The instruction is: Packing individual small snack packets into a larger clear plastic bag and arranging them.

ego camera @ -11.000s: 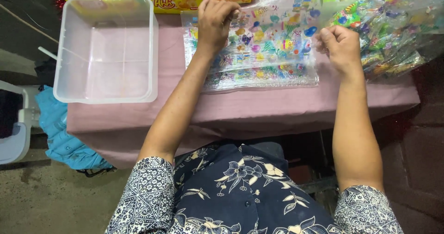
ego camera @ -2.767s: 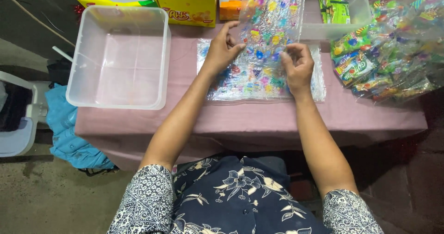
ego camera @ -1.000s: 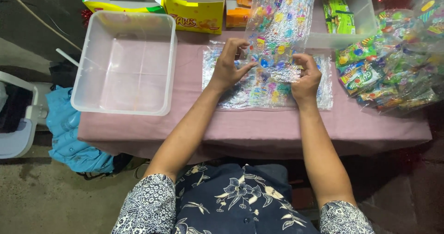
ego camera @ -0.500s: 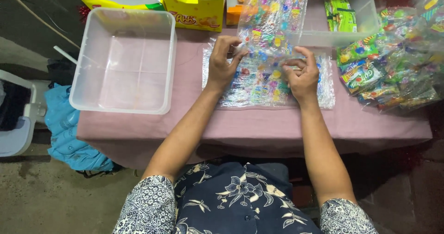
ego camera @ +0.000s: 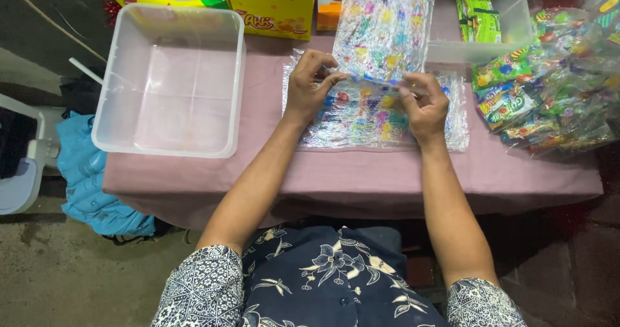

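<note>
Head view: left hand and right hand each pinch the near edge of a colourful clear packet, lifted above the packet stack on the pink counter. Step looks like folding or separating the packet. Empty tub left, snack bags right.

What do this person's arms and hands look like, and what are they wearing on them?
Both arms are bare from above the elbow down. The left hand and right hand wear no gloves; no rings or watch are visible. Short sleeves in a fine blue-and-white pattern cover the upper arms, over a dark floral top.
</note>
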